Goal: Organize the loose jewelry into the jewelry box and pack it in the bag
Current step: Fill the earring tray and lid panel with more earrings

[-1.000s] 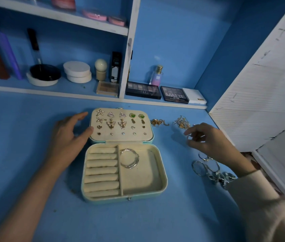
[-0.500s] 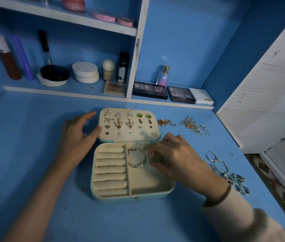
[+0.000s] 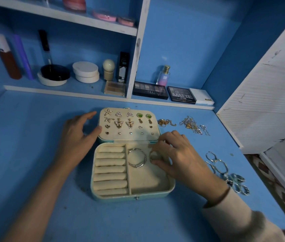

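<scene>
Right hand (image 3: 178,158) is moving from tangled chains (image 3: 190,125) into teal cream-lined jewelry box (image 3: 133,196).
It is pinching a small silver hoop (image 3: 153,155); large silver hoop (image 3: 137,158) is lying just left of the grip; relaxed left hand (image 3: 78,135) is touching the lid (image 3: 113,137).

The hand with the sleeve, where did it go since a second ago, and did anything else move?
The right hand came from beside the loose chains, leftward and nearer the person, into the jewelry box. There it now pinches a small ring next to the large hoop. The left hand stayed against the lid; hoop, chains and box stayed put.
</scene>
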Available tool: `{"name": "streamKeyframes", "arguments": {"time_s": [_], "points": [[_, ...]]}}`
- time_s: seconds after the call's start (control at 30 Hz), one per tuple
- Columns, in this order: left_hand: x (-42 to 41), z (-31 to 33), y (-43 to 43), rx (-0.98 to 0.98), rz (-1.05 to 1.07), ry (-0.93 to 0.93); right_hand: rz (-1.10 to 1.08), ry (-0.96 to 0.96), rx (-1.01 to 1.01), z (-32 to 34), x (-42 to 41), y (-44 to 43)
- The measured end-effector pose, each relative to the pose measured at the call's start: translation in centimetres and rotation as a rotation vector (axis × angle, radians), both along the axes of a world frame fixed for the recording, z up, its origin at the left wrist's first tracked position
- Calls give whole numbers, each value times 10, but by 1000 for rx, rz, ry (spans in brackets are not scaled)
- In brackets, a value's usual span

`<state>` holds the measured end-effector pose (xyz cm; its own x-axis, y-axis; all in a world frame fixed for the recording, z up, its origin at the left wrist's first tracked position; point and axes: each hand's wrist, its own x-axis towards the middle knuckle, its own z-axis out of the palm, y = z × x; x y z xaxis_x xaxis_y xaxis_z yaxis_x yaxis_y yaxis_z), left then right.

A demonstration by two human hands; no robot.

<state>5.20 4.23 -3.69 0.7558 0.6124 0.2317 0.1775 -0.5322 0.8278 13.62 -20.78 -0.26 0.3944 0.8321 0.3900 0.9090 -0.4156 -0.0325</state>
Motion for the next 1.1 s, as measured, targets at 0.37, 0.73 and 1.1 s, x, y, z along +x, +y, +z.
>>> {"name": "streamKeyframes", "arguments": {"time_s": [0.37, 0.73, 1.1], "points": [[1, -3, 2, 13, 8, -8, -382, 394, -99, 43, 53, -66], [4, -9, 7, 15, -10, -23, -595, 604, -596, 43, 74, -110], [5, -7, 5, 23, 3, -13, -512, 520, -360, 29, 70, -114]]}}
